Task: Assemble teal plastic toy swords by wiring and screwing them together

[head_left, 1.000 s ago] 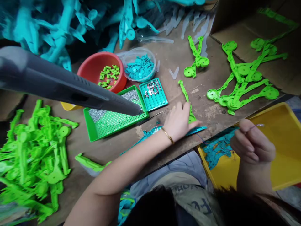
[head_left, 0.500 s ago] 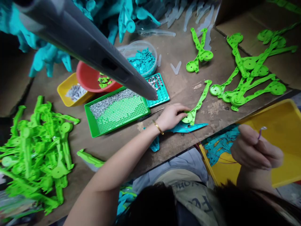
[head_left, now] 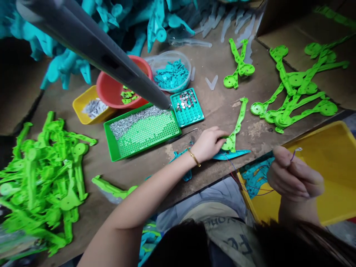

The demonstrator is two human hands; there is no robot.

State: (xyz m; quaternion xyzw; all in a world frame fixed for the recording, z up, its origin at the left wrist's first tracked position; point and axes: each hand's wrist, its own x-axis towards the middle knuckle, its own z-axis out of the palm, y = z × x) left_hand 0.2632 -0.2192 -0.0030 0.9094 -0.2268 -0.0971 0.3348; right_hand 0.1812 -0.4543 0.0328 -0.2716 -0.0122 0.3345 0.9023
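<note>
Partly legible dark lettering is seen printed on the khaki fabric garment (head_left: 222,231) worn by the person at the near edge of the worktable; its characters are folded and cannot be read whole. No other text is shown.

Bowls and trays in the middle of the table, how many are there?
5: a yellow tub, a red bowl, a clear bowl, a green tray and a small teal tray. The grey bar may hide more.
</note>
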